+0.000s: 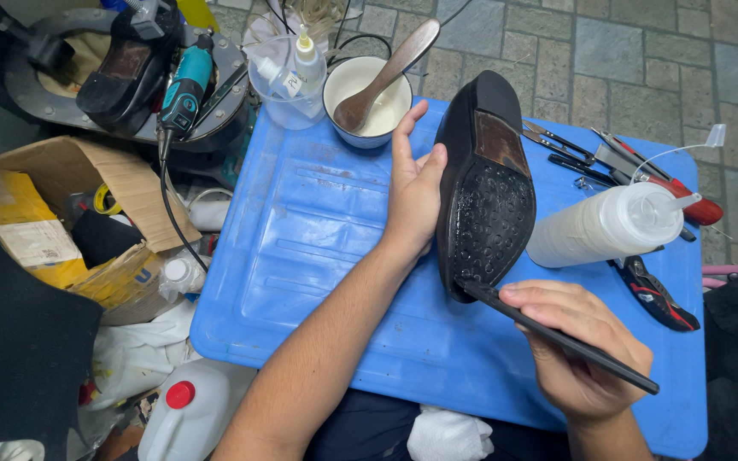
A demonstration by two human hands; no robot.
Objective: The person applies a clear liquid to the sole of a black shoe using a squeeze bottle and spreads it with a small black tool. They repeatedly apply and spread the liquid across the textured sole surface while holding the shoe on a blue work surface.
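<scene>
The left hand [414, 192] was wrapped around a black shoe [482, 183], held sole-up over the middle of the blue table [318, 256]. The right hand [582, 354], near the front edge, was closed on a thin black tool [557, 337], whose tip was set against the sole's toe.

brown cardboard box [87, 179] far left, open | yellow pkg w/ white label [32, 242] inside | labelled clear cup [288, 83] top
</scene>
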